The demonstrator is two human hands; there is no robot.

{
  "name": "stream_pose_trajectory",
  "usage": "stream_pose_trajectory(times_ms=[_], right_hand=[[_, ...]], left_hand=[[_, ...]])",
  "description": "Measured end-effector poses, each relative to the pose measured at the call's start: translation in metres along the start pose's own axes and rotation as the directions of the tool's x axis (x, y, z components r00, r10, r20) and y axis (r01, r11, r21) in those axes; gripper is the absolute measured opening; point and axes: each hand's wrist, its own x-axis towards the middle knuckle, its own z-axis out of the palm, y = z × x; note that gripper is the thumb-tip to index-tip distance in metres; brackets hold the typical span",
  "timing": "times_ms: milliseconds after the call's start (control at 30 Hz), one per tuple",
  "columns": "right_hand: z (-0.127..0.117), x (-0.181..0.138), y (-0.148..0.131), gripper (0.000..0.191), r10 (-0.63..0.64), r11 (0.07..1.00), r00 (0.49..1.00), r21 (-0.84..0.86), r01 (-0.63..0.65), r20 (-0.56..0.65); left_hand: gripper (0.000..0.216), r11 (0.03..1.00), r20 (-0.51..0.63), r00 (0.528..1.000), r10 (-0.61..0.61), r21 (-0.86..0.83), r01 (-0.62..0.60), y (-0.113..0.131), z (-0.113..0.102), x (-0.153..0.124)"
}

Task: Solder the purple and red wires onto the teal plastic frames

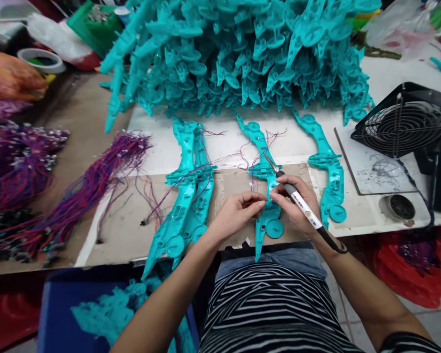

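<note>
A long teal plastic shell lies lengthwise on the bench in front of me, with thin red and purple wires trailing from its middle. My left hand pinches a fine wire against the shell, fingers pressed together. My right hand grips a soldering iron like a pen, its tip resting on the shell just above my fingers, its black cord running down over my wrist.
Two more wired shells lie to the left, another shell to the right. A tall heap of teal shells fills the back. Bundled red-purple wires lie left; a black fan stands right.
</note>
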Motion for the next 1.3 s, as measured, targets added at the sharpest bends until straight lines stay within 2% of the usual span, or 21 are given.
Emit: stream_pose_trajectory(times_ms=[100, 233, 433, 567, 733, 1100, 1300], right_hand=[[0.004, 0.0, 0.001, 0.025, -0.043, 0.995, 0.999, -0.085, 0.044, 0.014], [0.001, -0.002, 0.004, 0.02, -0.137, 0.97, 0.99, -0.201, 0.137, 0.015], [-0.028, -0.029, 0.0, 0.035, -0.317, 0.907, 0.948, -0.298, 0.298, -0.017], [-0.038, -0.049, -0.011, 0.021, -0.388, 0.86, 0.922, -0.359, 0.362, -0.001], [-0.036, -0.058, -0.014, 0.023, -0.398, 0.848, 0.917, -0.387, 0.363, -0.013], [-0.036, -0.059, -0.005, 0.025, -0.403, 0.824, 0.911, -0.396, 0.404, 0.091], [-0.037, -0.059, -0.002, 0.025, -0.448, 0.785, 0.882, -0.407, 0.467, 0.147]], left_hand=[[0.014, 0.995, 0.012, 0.998, 0.054, 0.084, -0.054, 0.004, 0.001, 0.006], [0.016, 0.988, -0.064, 0.995, 0.076, 0.136, -0.067, 0.001, 0.004, 0.01], [0.02, 0.988, -0.181, 0.983, 0.008, 0.15, 0.02, -0.012, 0.011, 0.011], [0.02, 0.978, -0.219, 0.975, 0.044, 0.208, 0.003, -0.019, 0.013, 0.013], [0.015, 0.967, -0.204, 0.977, 0.07, 0.254, -0.017, -0.019, 0.013, 0.015], [0.012, 0.956, -0.178, 0.981, 0.082, 0.291, -0.027, -0.017, 0.012, 0.016], [0.01, 0.953, -0.173, 0.982, 0.079, 0.301, -0.024, -0.017, 0.011, 0.017]])
